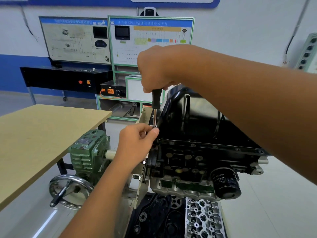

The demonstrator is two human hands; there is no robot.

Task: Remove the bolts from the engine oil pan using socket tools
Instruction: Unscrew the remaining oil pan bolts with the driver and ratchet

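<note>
**Socket driver upright at the oil pan's left edge**

My left hand (137, 143) pinches the lower end of the socket driver (155, 107) where it meets the flange of the black oil pan (197, 121), atop the upturned engine (188, 162). Above, my right hand (154, 69) grips its black handle. Training panels (77, 38) stand behind.

A pale wall (240, 31) with a blue band (20, 73) low on its left part is seen at the back. Two training display boards (75, 38) in green-edged frames are set against it, with a black console (65, 79) below the left one. A light wooden worktop (42, 134) on dark legs is placed at the left. The floor (283, 194) is pale and glossy, and light is reflected on it
</note>
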